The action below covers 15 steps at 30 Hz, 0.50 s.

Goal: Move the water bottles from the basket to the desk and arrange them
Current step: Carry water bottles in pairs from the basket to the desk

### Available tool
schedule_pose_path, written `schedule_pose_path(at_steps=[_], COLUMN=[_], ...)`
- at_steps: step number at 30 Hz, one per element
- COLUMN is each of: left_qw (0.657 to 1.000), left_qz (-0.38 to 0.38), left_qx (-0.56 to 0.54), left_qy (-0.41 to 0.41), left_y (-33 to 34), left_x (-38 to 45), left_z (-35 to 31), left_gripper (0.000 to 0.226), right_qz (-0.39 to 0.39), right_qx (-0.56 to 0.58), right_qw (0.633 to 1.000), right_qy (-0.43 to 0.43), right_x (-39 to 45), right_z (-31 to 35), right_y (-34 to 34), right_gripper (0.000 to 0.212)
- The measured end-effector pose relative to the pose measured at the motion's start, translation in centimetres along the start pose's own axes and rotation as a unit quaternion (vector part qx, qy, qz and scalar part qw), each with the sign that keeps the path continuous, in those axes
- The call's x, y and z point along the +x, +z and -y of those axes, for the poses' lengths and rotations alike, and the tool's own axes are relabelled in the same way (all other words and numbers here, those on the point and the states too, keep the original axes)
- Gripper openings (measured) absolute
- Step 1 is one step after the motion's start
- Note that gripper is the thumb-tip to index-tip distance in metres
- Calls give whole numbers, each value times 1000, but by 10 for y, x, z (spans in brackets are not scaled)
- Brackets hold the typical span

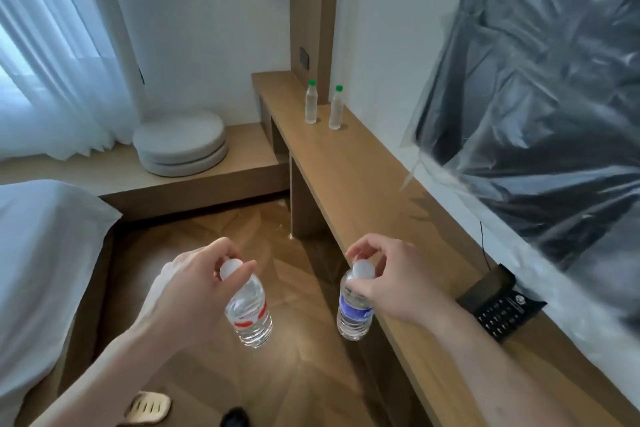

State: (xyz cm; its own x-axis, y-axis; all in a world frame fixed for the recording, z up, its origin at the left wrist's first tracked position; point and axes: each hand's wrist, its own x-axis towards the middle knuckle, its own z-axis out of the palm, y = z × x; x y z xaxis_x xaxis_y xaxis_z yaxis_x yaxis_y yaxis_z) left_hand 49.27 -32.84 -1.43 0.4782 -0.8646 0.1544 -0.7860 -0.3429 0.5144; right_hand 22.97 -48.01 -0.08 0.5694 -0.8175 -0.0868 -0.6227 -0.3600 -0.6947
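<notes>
Both hands are busy, each carrying a bottle by its top. The left hand (204, 274) pinches the white cap of the red-labelled bottle (248, 314), fingers and thumb curled round the neck so that the bottle hangs below it over the wooden floor (214, 239). The right hand (384, 274) grips the blue-labelled bottle (356, 308) in the same way, by its cap, and holds it just at the near edge of the counter (349, 177), not yet set down as far as I can tell.

Further along the counter, close to the wall and the wooden post, two green-capped bottles (311, 102) already stand upright, side by side with a small gap between them. So I would judge part of the job done: two are placed, two more are in transit.

The basket is nowhere in sight from here, so I cannot say whether any bottles are left in it. What remains, at the least, is to stand these two on the counter and line them up with the pair already there.

Round about: a black remote control (504, 310) lies on the counter near the right forearm, a plastic-covered screen (540, 97) hangs on the wall above it, round cushions (181, 142) are stacked on the low bench by the curtain, and the bed (41, 253) is at the left.
</notes>
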Motion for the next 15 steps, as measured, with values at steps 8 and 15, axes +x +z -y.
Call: schedule_pose_path(at_steps=[8, 15], left_qw=[997, 988], left_qz=[68, 98], left_qx=[40, 69], left_qy=[27, 93], left_y=[-5, -21], left_x=[164, 308], left_z=[80, 102], left_gripper=[32, 26], right_qz=[-23, -77], right_qx=[-4, 42], right_qw=[999, 993], right_qy=[35, 83], right_x=[148, 240], right_z=[38, 59], right_y=[34, 42], right_gripper=[32, 28])
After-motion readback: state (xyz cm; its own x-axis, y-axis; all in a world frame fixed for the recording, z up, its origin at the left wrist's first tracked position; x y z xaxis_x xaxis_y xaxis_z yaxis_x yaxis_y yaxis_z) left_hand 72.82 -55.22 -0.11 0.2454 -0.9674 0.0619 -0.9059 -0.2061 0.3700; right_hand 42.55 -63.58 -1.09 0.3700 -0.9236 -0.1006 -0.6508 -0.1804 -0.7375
